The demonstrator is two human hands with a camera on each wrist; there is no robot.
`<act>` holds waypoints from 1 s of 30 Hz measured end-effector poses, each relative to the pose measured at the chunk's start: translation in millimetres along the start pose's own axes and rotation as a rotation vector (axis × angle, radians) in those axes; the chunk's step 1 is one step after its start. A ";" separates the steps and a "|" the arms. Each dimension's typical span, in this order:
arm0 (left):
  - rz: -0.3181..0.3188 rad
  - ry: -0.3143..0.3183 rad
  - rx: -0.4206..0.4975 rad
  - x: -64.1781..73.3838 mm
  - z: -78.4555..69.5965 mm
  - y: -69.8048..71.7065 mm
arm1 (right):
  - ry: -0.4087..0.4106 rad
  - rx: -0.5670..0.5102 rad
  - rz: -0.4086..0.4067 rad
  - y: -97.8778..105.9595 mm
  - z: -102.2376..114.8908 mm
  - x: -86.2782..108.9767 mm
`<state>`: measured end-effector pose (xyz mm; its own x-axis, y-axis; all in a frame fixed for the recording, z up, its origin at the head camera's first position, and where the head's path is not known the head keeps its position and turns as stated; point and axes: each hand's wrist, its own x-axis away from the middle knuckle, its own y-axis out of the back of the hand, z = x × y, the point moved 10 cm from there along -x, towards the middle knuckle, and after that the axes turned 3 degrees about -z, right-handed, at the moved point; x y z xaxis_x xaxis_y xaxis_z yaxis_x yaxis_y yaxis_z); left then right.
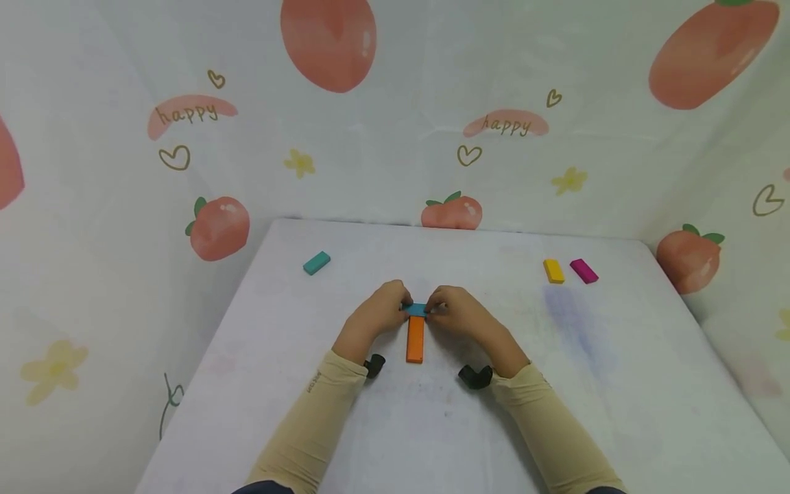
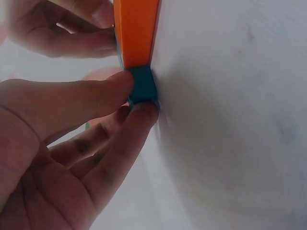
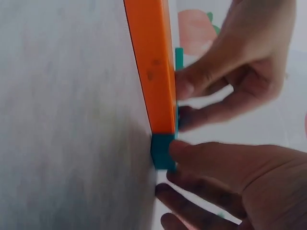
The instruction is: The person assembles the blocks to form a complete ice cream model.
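Blue block (image 1: 417, 309) pinched by left fingers (image 2: 125, 143), right fingers (image 3: 192, 200), ends partly hidden; orange block (image 1: 415, 340) touching.

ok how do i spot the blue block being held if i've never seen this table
On the white table, near the middle, find the left hand and right hand. The blue block is pinched between them, one hand at each end. It lies crosswise, unlike the orange block touching it, which runs front to back.
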<state>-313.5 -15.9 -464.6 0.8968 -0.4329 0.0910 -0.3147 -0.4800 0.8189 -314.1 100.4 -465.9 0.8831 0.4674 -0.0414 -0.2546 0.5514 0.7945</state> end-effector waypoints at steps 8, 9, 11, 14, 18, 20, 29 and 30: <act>-0.012 -0.033 -0.024 -2.9 -0.6 -2.4 | -0.075 -0.036 -0.255 54.1 -44.6 14.1; -0.014 -0.033 -0.022 -2.9 -0.4 -2.1 | -0.092 -0.027 -0.291 62.5 -53.2 16.6; -0.012 -0.021 -0.012 -2.2 0.5 -2.1 | -0.127 -0.015 -0.352 79.0 -71.4 22.8; -0.014 -0.008 0.000 -1.3 1.9 -2.4 | -0.197 0.029 -0.435 104.1 -98.0 34.0; -0.016 -0.008 -0.004 -1.4 3.3 -4.2 | -0.322 0.088 -0.544 138.9 -129.6 54.0; -0.019 -0.014 -0.011 -1.5 3.4 -4.7 | -0.388 0.092 -0.573 152.7 -144.7 63.7; -0.019 -0.038 -0.001 1.9 2.1 -3.1 | -0.622 0.085 -0.469 161.8 -196.9 89.5; -0.022 -0.040 -0.006 1.9 2.2 -2.5 | -0.628 0.088 -0.463 161.2 -199.0 90.2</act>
<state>-311.7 -17.2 -467.7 0.8902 -0.4528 0.0499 -0.2931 -0.4854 0.8237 -354.0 368.9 -462.1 0.9558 -0.2896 -0.0511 0.2034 0.5253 0.8263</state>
